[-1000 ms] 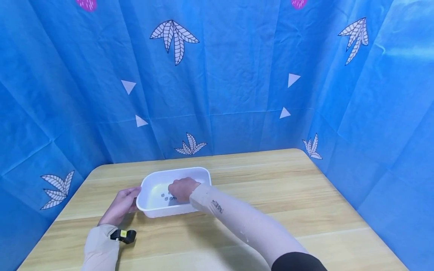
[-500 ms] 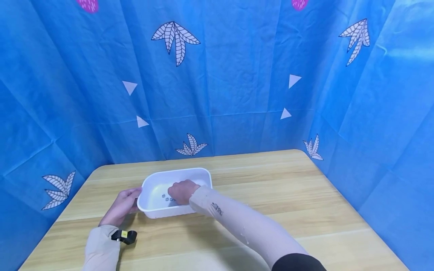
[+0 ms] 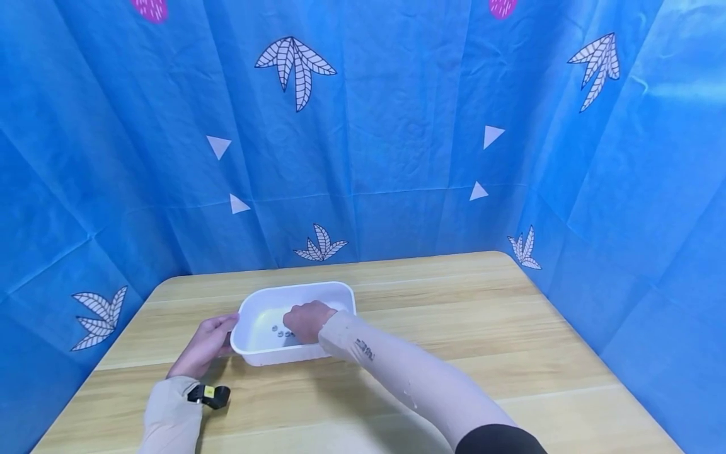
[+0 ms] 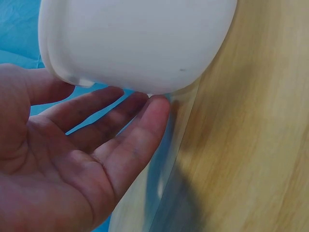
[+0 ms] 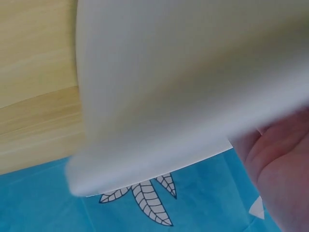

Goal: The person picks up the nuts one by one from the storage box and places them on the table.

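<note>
A white plastic tub [image 3: 266,357] sits on the wooden table in the head view, its near wall toward me. My left hand [image 3: 205,343] holds its left end. In the left wrist view the thumb [image 4: 53,88] meets the rim, and fingertips [image 4: 157,108] touch the outer wall. My right hand [image 3: 308,320] is down inside the tub, knuckles up. Its fingertips are hidden, so whether it pinches anything does not show. Several small grey metal pieces [image 3: 280,334], possibly nuts, lie on the tub floor just left of it. The right wrist view shows the tub wall [image 5: 159,96] and part of the palm [image 5: 285,164].
The light wooden table [image 3: 454,315] extends to the right and in front of the tub. A blue patterned curtain [image 3: 397,126] surrounds its back and sides. A small black camera [image 3: 208,395] is strapped to the left wrist.
Both hands stay nearly in place. The right hand shifts slightly within the tub beside the metal pieces. The whole head view drifts a little down and to the right.
</note>
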`<state>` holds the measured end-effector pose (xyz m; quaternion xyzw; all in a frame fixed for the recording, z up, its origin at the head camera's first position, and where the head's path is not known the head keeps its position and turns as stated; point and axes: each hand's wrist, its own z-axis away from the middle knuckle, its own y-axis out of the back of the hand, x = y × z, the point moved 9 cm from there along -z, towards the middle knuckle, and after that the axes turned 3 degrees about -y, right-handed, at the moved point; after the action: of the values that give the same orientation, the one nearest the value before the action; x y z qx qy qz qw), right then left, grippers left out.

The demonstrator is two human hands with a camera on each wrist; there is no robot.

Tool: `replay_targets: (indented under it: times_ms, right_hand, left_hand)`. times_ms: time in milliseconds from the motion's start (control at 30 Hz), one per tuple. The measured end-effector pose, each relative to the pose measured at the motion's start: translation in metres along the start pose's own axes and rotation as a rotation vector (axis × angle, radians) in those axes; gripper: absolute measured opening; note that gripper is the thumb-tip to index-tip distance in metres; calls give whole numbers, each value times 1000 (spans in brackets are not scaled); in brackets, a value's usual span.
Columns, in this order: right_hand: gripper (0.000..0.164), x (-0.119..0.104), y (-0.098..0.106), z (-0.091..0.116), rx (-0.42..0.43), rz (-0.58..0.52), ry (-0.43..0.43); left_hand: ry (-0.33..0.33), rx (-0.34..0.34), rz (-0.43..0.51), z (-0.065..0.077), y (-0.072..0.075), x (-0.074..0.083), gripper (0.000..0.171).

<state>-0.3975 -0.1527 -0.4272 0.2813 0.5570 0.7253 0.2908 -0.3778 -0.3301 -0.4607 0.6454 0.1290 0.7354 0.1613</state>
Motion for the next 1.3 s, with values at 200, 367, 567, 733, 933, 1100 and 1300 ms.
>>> replay_targets:
  times_ms: [200, 367, 567, 733, 933, 1100, 1300]
  right_hand:
    - [20, 1, 0, 0, 6, -18, -5]
    - [21, 1, 3, 0, 21, -8, -15]
    - [23, 4, 3, 0, 33, 62, -53]
    - [22, 6, 2, 1, 24, 129, -80]
    - [19, 4, 1, 6, 10, 123, -71]
    - [19, 4, 2, 8, 15, 91, -63]
    - [20, 6, 5, 6, 27, -7, -65]
  left_hand:
    - [2, 2, -3, -1, 0, 0, 65]
    - [3, 2, -5, -1, 1, 0, 65]
    - [-1, -2, 3, -1, 1, 1, 65]
    - [-7, -6, 12, 0, 1, 1, 64]
    - [-8, -6, 9, 0, 2, 1, 65]
    - [2, -7, -3, 0, 1, -2, 65]
    - [0, -5, 2, 0, 1, -2, 64]
